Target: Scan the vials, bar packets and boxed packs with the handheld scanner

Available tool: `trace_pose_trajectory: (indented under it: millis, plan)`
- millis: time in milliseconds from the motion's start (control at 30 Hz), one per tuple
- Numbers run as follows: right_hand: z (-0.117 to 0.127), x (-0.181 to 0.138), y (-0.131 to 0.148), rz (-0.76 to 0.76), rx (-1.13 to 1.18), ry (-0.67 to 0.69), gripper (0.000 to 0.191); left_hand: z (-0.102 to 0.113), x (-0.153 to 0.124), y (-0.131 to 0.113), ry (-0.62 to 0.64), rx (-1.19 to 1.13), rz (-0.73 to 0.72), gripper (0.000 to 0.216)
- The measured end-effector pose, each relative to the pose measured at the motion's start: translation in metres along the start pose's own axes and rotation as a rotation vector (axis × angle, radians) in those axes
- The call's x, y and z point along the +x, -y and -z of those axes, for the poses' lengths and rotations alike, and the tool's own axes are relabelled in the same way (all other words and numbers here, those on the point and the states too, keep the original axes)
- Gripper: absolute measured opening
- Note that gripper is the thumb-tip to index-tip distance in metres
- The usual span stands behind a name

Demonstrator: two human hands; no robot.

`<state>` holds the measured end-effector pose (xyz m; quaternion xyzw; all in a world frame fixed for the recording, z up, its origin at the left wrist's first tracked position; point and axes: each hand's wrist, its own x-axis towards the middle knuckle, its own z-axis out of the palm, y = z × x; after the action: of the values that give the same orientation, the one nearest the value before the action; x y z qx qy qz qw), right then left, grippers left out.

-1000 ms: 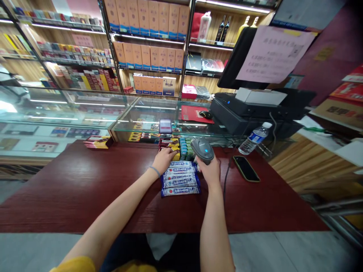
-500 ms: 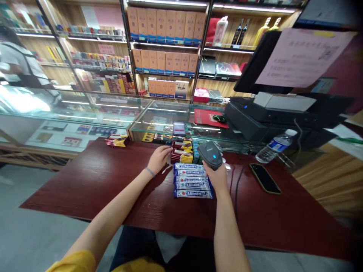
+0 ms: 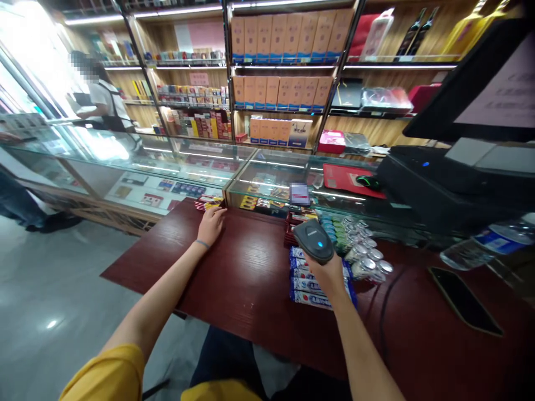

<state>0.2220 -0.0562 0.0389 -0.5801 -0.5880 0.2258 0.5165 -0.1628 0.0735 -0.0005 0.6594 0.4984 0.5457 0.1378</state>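
Shop shelves lined with orange boxes (image 3: 285, 94) stand behind a glass counter (image 3: 192, 167), with a dark red table (image 3: 246, 267) in front. Near the table's far left corner sits a stack of red-and-yellow packets (image 3: 209, 202); the left hand (image 3: 212, 225) is right at it, fingers loosely bent, but whether they touch or grip a packet cannot be told. The right hand (image 3: 328, 273) is wrapped around a dark grey scanner (image 3: 314, 240), held over blue-and-white wrapped sticks (image 3: 311, 299). A careless nudge from the left fingers could topple the stack, which lies close to the edge; swinging the scanner rightward could knock over the clear silver-topped containers (image 3: 363, 268). Counted: one scanner, one phone (image 3: 466, 301), one bottle (image 3: 485, 246), one computer mouse (image 3: 368, 181), at least four sticks, partly covered, and roughly a dozen containers. Stacked packets overlap too closely to count.
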Motion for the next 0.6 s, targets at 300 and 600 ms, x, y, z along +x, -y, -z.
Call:
trace_pose_trajectory:
  millis: [300, 600]
  plan:
    - [-0.02, 0.0, -0.001, 0.047, -0.009, 0.073, 0.049, 0.015, 0.018, 0.034, 0.037, 0.133, -0.042, 0.042]
    - [-0.019, -0.002, -0.003, 0.135, -0.077, 0.154, 0.053, 0.013, 0.021, 0.042, 0.07, 0.515, -0.037, 0.044]
